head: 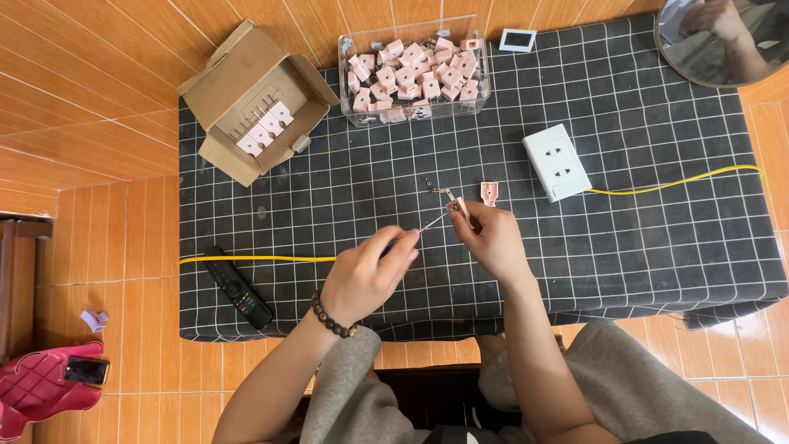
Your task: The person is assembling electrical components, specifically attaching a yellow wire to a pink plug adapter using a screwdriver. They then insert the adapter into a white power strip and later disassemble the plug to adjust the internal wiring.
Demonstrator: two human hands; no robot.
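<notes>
A low bench (pixel 657 263) draped in black cloth with a white grid pattern stands on glossy orange floor tiles. Near its middle, the left hand (pixel 366 275), a dark bead bracelet (pixel 331 317) on its wrist, pinches a thin metal tool (pixel 431 222) between thumb and fingertips, the grip closed on the shaft. The right hand (pixel 493 238) closes its fingertips on a small pink plastic part (pixel 462 205), which the tool's tip meets. What kind of tool it is cannot be made out, and the fingers hide most of the part. Just beyond the hands lie a second pink part (pixel 489 193), a small brass piece (pixel 441 191) and tiny dark specks that may be screws.

At the far edge, a clear plastic box (pixel 415 70) holds a heap of like pink parts. At the far left corner sits an open cardboard box (pixel 255 103), flaps splayed, with a row of pale pieces on metal pins inside. Toward the right lies a white rectangular socket block (pixel 557 162), its yellow cable (pixel 674 185) running off to the right edge. Another yellow cable (pixel 255 259) runs from the left edge to behind the left hand. A black remote (pixel 238 288) lies near the near left corner. A round mirror (pixel 723 41) is cut off at the far right corner, and a pink quilted item (pixel 45 386) is cropped on the floor at left.
</notes>
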